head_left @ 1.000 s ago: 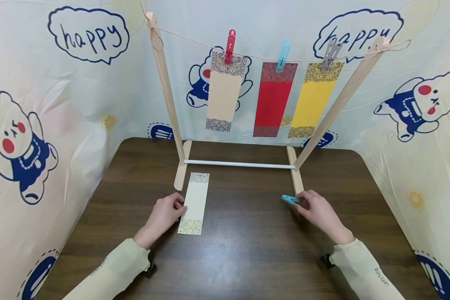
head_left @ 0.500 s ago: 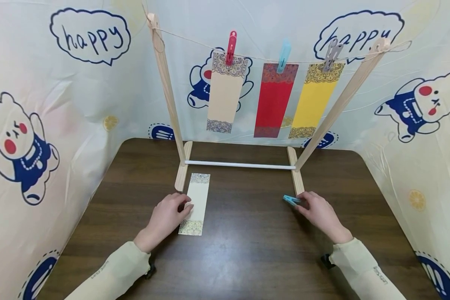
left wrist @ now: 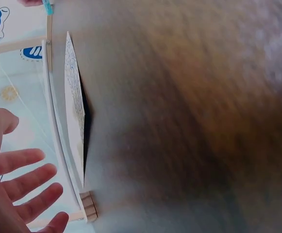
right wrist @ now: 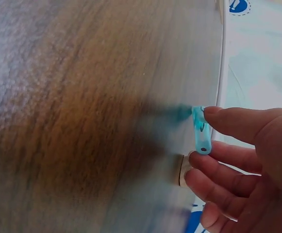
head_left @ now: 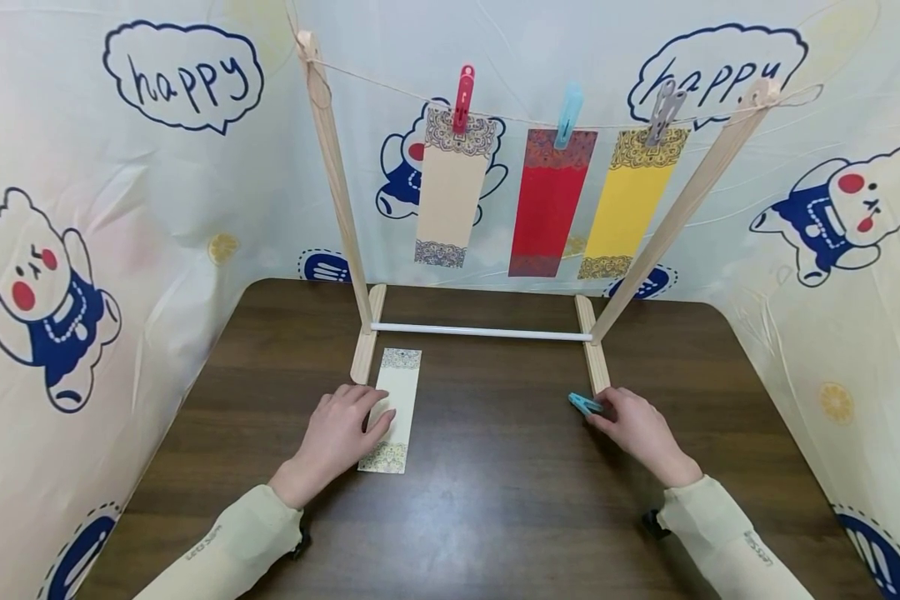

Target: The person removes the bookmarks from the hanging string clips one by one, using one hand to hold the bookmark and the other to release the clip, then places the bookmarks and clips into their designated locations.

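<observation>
Your right hand (head_left: pixel 636 425) pinches a blue peg (head_left: pixel 583 404), pointing to ten o'clock. Your left hand (head_left: pixel 339 435), fingers relaxed, rests on the card (head_left: pixel 394 408), whose long axis runs twelve to six.

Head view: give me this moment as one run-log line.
left hand: rests on cream bookmark | right hand: pinches blue clothespin | line: three bookmarks clipped
</observation>
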Demonstrator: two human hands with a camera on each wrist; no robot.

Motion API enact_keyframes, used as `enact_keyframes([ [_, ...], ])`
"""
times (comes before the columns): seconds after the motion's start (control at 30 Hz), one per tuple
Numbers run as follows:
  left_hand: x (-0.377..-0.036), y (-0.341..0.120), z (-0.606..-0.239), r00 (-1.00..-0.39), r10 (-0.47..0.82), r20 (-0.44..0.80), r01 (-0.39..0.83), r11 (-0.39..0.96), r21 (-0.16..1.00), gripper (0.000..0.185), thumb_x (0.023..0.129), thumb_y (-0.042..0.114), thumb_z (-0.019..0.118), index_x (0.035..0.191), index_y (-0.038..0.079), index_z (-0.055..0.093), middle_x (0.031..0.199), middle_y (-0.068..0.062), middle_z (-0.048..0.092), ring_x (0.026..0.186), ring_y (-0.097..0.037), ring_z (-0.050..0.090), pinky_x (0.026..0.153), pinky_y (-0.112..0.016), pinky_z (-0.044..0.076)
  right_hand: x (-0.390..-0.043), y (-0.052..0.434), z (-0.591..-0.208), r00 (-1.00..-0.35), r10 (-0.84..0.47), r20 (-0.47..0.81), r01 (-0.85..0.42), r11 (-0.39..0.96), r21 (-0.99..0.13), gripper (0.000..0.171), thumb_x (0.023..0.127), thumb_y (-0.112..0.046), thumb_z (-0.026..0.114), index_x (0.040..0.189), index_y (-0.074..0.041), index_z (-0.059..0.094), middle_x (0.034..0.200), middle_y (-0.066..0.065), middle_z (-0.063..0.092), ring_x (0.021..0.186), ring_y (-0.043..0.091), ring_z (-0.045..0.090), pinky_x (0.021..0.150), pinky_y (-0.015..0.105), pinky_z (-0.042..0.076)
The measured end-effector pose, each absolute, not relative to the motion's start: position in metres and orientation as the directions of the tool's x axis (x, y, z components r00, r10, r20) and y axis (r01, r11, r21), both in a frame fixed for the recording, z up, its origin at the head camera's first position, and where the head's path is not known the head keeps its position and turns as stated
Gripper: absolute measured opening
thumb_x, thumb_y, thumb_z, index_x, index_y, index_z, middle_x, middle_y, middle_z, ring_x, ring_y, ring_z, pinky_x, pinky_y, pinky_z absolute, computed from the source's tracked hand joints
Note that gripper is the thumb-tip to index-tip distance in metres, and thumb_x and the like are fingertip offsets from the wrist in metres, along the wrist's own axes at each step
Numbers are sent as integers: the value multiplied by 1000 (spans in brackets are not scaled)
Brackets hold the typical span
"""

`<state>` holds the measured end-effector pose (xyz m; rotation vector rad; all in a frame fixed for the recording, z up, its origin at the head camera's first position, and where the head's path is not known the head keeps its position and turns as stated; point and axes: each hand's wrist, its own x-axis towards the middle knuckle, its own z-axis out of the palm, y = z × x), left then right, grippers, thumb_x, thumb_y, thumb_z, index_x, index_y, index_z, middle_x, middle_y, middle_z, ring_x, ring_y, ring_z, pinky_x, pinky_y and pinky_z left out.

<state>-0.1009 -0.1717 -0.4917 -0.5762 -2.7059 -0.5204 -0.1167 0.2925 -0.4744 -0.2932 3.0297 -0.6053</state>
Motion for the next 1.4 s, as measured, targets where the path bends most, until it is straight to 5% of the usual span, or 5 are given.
enact_keyframes([
  [0.93,-102,-167,-490,-853,335,400,451,858,245,32,93,34,74,115,10,76,108,-9,74,99,-33,67,75,-51,51,-117,294,-476,-973,-214,-83,-171,916,-364,26,85,-22,87,100,-8,70,91,4,67,81,20,63,70,46,55],
  [1.4,-103,-164,-487,-859,317,401,442,855,271,29,95,32,72,113,10,77,105,-8,75,96,-32,67,74,-49,50,-112,283,-459,-964,-237,121,-264,906,-331,22,91,-20,81,104,-4,72,97,10,70,91,31,70,76,51,59],
])
